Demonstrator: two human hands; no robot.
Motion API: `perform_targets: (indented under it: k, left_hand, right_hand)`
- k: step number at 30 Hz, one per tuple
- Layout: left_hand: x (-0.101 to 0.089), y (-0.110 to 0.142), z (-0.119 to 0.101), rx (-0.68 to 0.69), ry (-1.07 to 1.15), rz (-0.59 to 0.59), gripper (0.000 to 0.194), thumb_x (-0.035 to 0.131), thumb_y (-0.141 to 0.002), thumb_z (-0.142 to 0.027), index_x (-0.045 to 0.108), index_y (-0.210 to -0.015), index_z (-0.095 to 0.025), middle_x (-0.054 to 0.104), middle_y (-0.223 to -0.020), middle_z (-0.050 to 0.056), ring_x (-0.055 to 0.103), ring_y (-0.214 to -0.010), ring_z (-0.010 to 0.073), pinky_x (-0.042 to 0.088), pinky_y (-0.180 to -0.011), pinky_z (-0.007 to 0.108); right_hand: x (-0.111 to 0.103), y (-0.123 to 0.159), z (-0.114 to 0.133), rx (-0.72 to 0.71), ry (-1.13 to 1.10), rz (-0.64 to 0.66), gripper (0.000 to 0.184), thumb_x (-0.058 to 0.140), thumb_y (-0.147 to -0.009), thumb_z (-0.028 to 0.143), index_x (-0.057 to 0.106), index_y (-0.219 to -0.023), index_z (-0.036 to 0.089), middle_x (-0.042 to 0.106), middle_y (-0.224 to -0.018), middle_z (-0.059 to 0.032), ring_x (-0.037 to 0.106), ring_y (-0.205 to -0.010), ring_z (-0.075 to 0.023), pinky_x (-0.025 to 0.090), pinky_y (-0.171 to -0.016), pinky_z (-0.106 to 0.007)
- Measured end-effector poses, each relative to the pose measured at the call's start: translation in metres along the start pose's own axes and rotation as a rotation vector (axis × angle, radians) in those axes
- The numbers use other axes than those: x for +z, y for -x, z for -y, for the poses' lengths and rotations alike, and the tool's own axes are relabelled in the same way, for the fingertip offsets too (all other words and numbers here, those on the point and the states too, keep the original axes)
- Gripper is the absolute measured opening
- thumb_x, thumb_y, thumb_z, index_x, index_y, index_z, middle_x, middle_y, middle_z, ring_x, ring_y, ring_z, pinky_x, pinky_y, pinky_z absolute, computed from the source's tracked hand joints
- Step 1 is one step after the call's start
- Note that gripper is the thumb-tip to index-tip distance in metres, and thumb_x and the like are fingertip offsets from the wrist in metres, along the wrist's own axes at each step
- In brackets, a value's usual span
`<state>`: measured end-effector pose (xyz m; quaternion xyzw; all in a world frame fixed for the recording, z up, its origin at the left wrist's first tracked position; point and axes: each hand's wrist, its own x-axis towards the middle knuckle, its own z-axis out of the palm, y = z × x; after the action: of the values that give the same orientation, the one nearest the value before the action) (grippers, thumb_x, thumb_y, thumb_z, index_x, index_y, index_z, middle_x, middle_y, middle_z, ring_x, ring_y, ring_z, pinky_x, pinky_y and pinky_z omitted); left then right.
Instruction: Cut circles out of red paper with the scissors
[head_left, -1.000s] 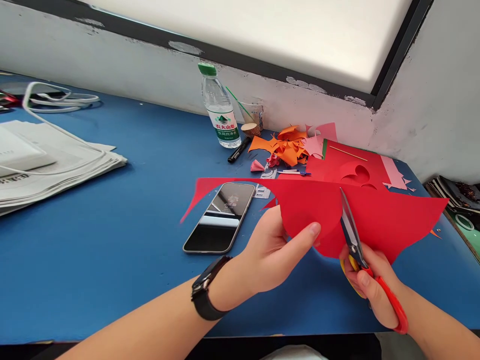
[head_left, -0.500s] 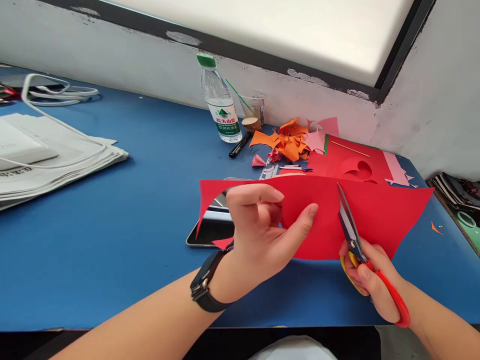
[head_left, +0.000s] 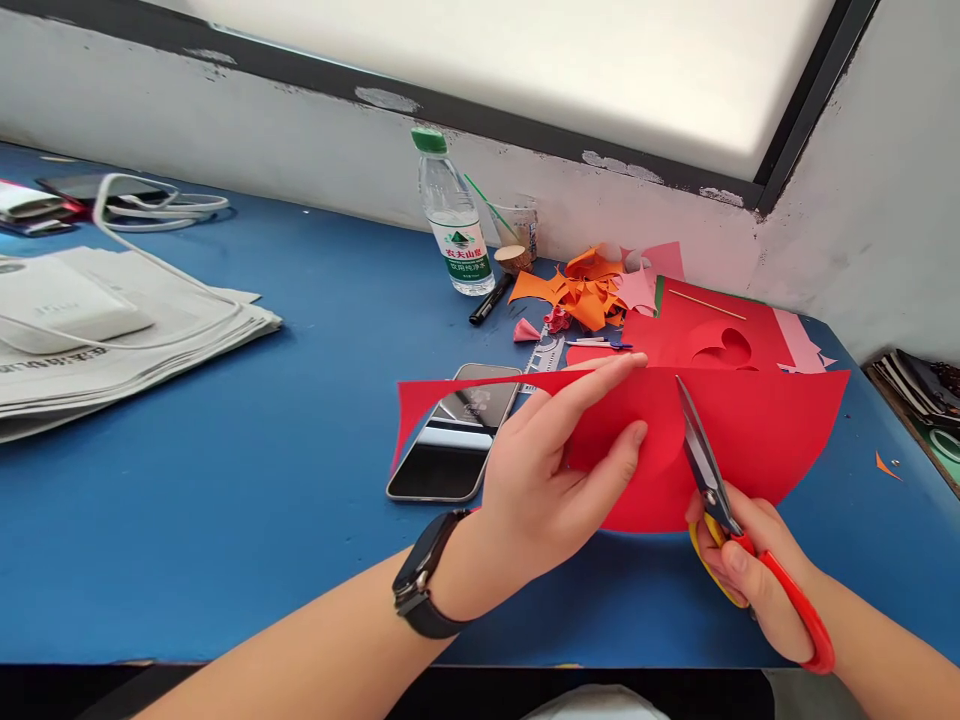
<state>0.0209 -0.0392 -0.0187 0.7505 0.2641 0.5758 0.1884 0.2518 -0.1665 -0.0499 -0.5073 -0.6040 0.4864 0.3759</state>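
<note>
A large red paper sheet (head_left: 757, 430) is held above the blue table (head_left: 247, 450). My left hand (head_left: 559, 480) grips the sheet near its middle, thumb on the front and fingers over the top edge; a black watch is on that wrist. My right hand (head_left: 750, 570) is closed around red-and-yellow-handled scissors (head_left: 709, 480), whose blades bite into the paper just right of my left thumb. A rounded cut shows in the sheet by the blades.
A phone (head_left: 457, 440) lies face up behind the paper. Farther back are a water bottle (head_left: 454, 220), a black marker (head_left: 489, 298), a plastic cup (head_left: 516, 225), orange scraps (head_left: 581, 290) and red and pink sheets (head_left: 712, 335). Newspapers with a white device and cable (head_left: 112, 320) lie at left.
My left hand shifted its grip, fingers now stretched along the sheet's top edge. The paper turned a little and the scissors have moved slightly further along the cut.
</note>
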Motion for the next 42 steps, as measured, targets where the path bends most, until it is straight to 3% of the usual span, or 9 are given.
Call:
perform_targets:
  k: [7, 13, 33, 42]
  left_hand:
    - [0.002, 0.0, -0.002, -0.101, 0.167, -0.001, 0.054, 0.08, -0.099, -0.015, 0.073, -0.151, -0.025, 0.082, -0.144, 0.008, 0.079, -0.13, 0.0274, 0.066, -0.106, 0.034]
    - [0.002, -0.001, -0.001, -0.107, 0.266, -0.001, 0.059, 0.08, -0.097, -0.008, 0.073, -0.152, -0.031, 0.082, -0.143, 0.002, 0.079, -0.13, 0.0201, 0.06, -0.114, 0.026]
    - [-0.001, -0.009, -0.002, -0.113, 0.252, 0.017, 0.053, 0.079, -0.096, -0.011, 0.075, -0.147, -0.024, 0.083, -0.142, 0.008, 0.08, -0.132, 0.0269, 0.066, -0.116, 0.037]
    - [-0.003, -0.01, -0.003, -0.074, 0.268, 0.013, 0.056, 0.078, -0.096, -0.008, 0.075, -0.148, -0.028, 0.083, -0.141, 0.007, 0.08, -0.131, 0.0263, 0.065, -0.118, 0.039]
  right_hand:
    - [0.003, -0.002, 0.006, 0.036, -0.091, -0.014, 0.067, 0.058, -0.103, 0.089, 0.06, -0.12, 0.024, 0.039, -0.071, 0.0087, 0.025, -0.055, -0.0111, 0.022, -0.047, -0.028]
    - [0.0, -0.001, 0.003, 0.02, -0.066, 0.01, 0.061, 0.056, -0.106, 0.085, 0.061, -0.118, 0.025, 0.039, -0.073, 0.0077, 0.029, -0.056, -0.0116, 0.023, -0.05, -0.029]
    - [0.007, -0.001, 0.011, 0.033, -0.059, -0.088, 0.068, 0.057, -0.103, 0.088, 0.063, -0.117, 0.022, 0.041, -0.07, 0.0073, 0.026, -0.056, -0.0113, 0.021, -0.046, -0.027]
    - [-0.001, 0.0, 0.004, 0.018, -0.058, 0.006, 0.06, 0.057, -0.107, 0.083, 0.063, -0.12, 0.025, 0.039, -0.072, 0.0081, 0.028, -0.056, -0.0116, 0.025, -0.048, -0.027]
